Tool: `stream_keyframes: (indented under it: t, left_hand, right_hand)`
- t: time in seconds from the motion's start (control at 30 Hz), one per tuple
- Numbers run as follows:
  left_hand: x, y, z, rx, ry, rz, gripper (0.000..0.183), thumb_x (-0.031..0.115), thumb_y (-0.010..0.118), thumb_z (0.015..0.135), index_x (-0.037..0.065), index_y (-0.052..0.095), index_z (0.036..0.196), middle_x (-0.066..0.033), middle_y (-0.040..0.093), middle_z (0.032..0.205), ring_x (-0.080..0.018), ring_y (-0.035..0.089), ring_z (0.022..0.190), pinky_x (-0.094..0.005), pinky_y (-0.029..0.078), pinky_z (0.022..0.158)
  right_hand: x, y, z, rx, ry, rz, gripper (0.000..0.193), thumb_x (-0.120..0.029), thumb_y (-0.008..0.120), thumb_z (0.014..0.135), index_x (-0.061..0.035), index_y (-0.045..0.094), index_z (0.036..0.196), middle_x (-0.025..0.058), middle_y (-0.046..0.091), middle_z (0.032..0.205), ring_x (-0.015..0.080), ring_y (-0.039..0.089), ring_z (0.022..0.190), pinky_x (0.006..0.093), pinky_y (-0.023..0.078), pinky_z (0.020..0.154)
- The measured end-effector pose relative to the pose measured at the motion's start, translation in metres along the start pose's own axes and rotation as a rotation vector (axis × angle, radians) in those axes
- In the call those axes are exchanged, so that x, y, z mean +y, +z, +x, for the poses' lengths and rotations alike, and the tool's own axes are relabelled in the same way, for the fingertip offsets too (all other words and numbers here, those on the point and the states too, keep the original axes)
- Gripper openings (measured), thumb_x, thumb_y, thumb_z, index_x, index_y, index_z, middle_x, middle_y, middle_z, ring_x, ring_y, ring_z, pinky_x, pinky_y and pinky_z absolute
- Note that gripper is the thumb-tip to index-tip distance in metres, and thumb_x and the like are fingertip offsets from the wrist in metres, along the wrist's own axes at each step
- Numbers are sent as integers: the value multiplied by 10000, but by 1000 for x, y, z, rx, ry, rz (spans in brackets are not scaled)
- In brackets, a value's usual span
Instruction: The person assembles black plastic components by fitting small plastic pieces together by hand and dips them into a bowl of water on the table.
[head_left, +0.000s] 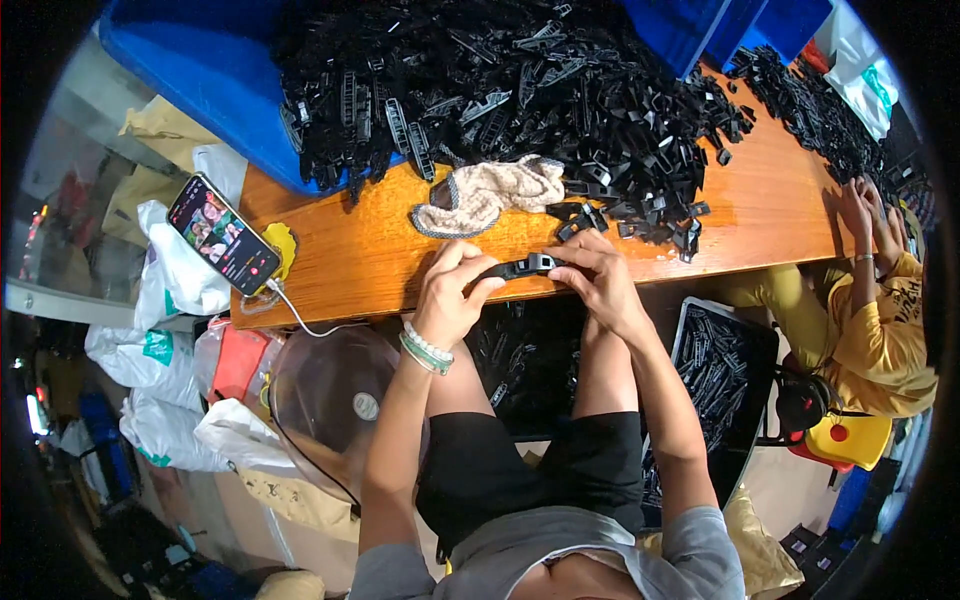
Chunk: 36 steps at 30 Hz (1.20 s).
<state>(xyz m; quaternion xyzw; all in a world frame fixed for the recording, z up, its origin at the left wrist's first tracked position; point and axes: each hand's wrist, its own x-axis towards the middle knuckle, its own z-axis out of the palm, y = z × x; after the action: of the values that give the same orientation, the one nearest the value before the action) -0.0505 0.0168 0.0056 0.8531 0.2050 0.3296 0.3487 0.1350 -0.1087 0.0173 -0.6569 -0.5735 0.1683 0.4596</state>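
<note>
Over the table's near edge, a short, curved black plastic strap piece [518,268] with a buckle-like right end spans my two hands. My left hand [450,297] pinches its left end between thumb and fingers. At the buckle end, my right hand [603,278] grips with thumb and bent fingers. Just beyond them lies a crumpled cream cloth [490,198] with a grey edge. Behind the cloth rises a large heap of black ladder-like plastic strips [440,85], with smaller black buckle-like parts [640,165] piled at its right.
A lit phone [222,232] with a white cable leans at the table's left end. A blue bin [215,85] lies under the heap. Below the table, a crate [680,335] holds black strips. At right, a co-worker's hands [868,220] rest by another heap.
</note>
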Motion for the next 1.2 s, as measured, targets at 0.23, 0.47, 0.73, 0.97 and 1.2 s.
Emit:
stream_keyframes:
  t: [0.23, 0.47, 0.73, 0.97, 1.2]
  left_hand:
    - [3, 4, 5, -54, 49, -26, 172, 13, 711, 724, -33, 650, 878, -123, 554, 819, -291, 544, 814, -368, 454, 745]
    - [-4, -30, 29, -65, -6, -106, 126, 104, 740, 775, 38, 700, 875, -55, 627, 811, -142, 587, 636, -268, 478, 576]
    - [-48, -32, 111, 209, -533, 610, 366, 337, 801, 682, 38, 656, 836, -200, 678, 861, -391, 656, 804, -476, 519, 683]
    - [-47, -39, 82, 296, -504, 481, 263, 224, 759, 708, 40, 627, 843, -165, 659, 786, -361, 641, 750, -425, 513, 656]
    - [16, -116, -47, 71, -568, -317, 257, -63, 712, 769, -46, 640, 1016, -9, 559, 804, -20, 461, 642, -152, 358, 561]
  right_hand:
    - [-9, 12, 6, 3, -125, -167, 276, -72, 736, 709, -38, 719, 983, 67, 571, 895, 225, 484, 870, 332, 373, 782]
    - [-15, 9, -12, -193, -33, 72, 264, -114, 729, 742, -29, 702, 990, 113, 594, 946, 297, 568, 913, 382, 443, 821]
    - [5, -11, 0, 410, -5, -675, 323, -99, 685, 775, -71, 613, 1089, 96, 564, 1040, 277, 519, 946, 377, 383, 775]
    - [26, -4, -1, 454, -107, -475, 153, -22, 692, 749, -5, 660, 898, 117, 596, 922, 300, 554, 871, 382, 451, 764]
    - [39, -11, -3, 441, -151, -571, 131, -67, 689, 773, -19, 660, 892, 118, 601, 939, 301, 563, 882, 387, 447, 779]
